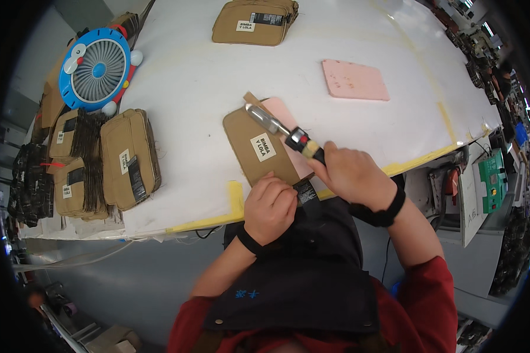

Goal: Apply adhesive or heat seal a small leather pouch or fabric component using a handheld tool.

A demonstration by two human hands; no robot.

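A tan fabric pouch with a white label lies slanted near the table's front edge. A pink board shows along its right side; how far it reaches into the pouch is hidden. My left hand is closed on the pouch's lower edge, with fingers curled against it. A black tag hangs beside those fingers. My right hand grips the black handle of what looks like a hot-air gun. Its shiny metal barrel points up and left over the pouch; I cannot tell whether it touches.
A second pink board lies at the right. Stacked tan pouches stand at the back and left, with smaller tan pouches alongside. A blue fan stands behind them. Yellow tape lines the front edge.
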